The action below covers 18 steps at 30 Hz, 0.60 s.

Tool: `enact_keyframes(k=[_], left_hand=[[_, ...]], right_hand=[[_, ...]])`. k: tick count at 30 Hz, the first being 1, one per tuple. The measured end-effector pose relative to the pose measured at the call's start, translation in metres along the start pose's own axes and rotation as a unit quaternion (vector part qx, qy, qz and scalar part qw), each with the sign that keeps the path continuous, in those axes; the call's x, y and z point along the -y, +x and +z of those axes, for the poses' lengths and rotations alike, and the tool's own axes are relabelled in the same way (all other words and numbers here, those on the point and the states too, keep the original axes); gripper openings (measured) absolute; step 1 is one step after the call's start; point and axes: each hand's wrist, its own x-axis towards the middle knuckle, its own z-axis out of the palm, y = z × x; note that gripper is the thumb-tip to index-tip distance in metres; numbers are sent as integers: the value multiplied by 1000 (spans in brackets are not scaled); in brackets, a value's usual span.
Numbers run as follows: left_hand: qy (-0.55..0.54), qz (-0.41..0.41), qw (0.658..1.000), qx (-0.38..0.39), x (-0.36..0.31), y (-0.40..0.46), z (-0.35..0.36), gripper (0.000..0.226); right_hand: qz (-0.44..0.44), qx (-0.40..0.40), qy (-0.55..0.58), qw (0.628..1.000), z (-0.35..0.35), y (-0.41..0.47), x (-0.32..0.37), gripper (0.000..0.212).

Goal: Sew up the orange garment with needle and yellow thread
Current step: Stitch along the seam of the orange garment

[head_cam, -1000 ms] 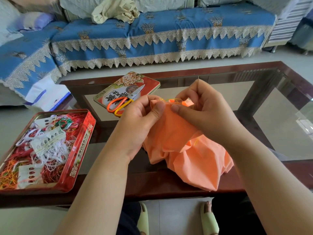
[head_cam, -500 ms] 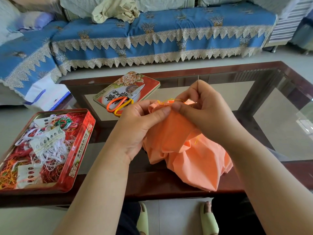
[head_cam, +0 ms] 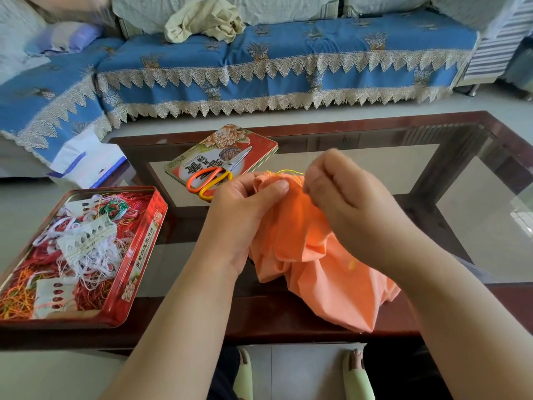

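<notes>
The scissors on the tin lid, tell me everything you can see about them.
The scissors have bright orange loop handles and short silver metal blades. They look closed, blades together, lying flat on the flowered tin lid on the glass table. The blade tips point away from the person and to the right; the handles reach the lid's near edge. No hand touches them; the left hand is close by, gripping the orange garment.

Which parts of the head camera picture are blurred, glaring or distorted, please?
In the head view, the right hand is motion-blurred at its knuckles, so the needle cannot be made out; the left hand and orange garment look sharper; daylight glares off the glass table at right; the wide lens bows the sofa edge.
</notes>
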Motion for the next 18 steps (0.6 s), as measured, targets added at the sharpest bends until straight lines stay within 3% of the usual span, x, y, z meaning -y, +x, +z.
enact_keyframes(k=[3,18], left_hand=[[17,15,1000,-20,1,0,1,10],[30,79,996,-29,1,1,2,3]], right_hand=[[-33,9,-55,998,6,1,-6,17],[6,-12,-103,995,9,4,-11,16]])
